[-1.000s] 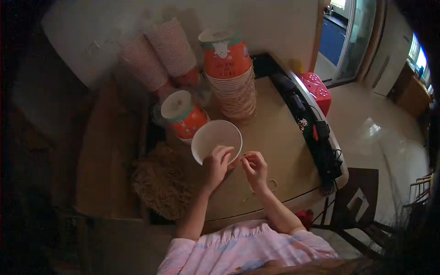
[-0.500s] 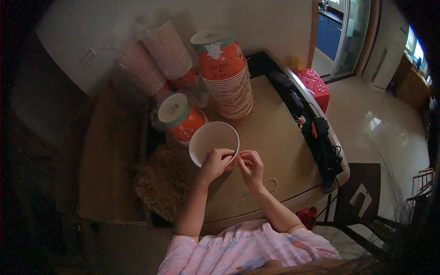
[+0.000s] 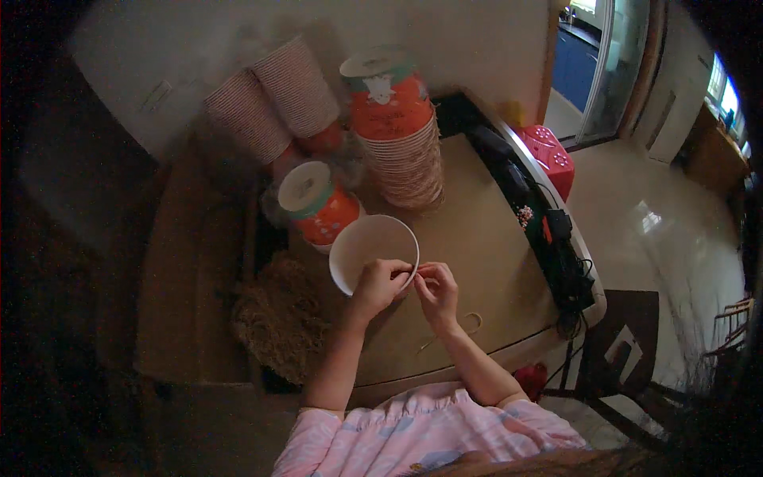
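- Paper bucket (image 3: 362, 246), one, white inside: mouth upward, near the middle of the worktop (image 3: 501, 278), just in front of the short stack.
- Left hand (image 3: 380, 286): we find it curled over the bucket's near rim, gripping it, with fingers inside the mouth.
- Right hand (image 3: 436, 294): at the outer right side of the rim, close beside the left; thumb and fingers drawn together. We cannot tell what, if anything, lies between the tips.
- Thin pale cord (image 3: 474, 322): looped on the worktop, next to the right forearm and partly hidden by it.
- Short stack (image 3: 330, 219) of orange buckets, green-banded, bottoms up, behind the bucket in hand.
- Tall stack (image 3: 389, 111) of like buckets, also inverted, farther back; strands of cord hang down its lower side.
- Two leaning stacks (image 3: 294, 87) of nested buckets, tilted near the wall.
- Tangled bundle of brown twine (image 3: 278, 326), left of the left forearm.
- Black adapters and cables (image 3: 560, 226), along the worktop's right edge.
- Red plastic stool (image 3: 548, 159), beyond that edge.
- Dark chair (image 3: 624, 334), at right on the floor.
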Motion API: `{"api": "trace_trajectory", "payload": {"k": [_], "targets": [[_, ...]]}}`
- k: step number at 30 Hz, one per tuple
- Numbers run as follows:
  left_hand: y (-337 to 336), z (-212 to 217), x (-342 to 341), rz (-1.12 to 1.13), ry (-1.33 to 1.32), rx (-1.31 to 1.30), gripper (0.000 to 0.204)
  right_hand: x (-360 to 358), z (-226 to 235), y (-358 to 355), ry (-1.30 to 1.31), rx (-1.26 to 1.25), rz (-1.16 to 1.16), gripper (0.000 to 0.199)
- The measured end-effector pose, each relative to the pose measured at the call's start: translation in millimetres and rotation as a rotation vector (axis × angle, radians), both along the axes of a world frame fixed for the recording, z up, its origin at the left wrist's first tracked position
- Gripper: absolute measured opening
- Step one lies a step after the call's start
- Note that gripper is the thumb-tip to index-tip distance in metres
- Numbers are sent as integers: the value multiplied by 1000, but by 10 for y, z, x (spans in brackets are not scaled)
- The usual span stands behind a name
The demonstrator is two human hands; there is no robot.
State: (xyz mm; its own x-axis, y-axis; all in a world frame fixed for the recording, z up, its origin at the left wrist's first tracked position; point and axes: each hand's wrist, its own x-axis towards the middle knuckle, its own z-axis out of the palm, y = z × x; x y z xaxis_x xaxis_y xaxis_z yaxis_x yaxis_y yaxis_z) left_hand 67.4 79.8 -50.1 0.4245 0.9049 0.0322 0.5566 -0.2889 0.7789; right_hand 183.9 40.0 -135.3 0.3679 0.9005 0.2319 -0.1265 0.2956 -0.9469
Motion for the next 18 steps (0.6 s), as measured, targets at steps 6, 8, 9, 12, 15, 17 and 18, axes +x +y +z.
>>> {"api": "trace_trajectory", "payload": {"k": [6,8,9,12,15,17,18], "targets": [[-32,-123,-49,85,-33,149,11,-10,36,-48,0,-18,91,8],[-66,-125,-109,130,-76,125,11,30,79,-99,79,-44,128,11],[-87,-119,-157,156,-108,113,10,50,130,-137,169,-76,148,13],[-119,-96,-268,199,-189,75,10,47,359,-188,255,-23,277,21],[-126,-97,-347,180,-266,22,9,-34,506,-159,279,-25,333,26],[-134,-95,-378,154,-309,2,8,-74,594,-113,252,-34,345,29],[-130,-119,-387,140,-305,-17,9,-77,618,-75,211,-45,401,32]]}}
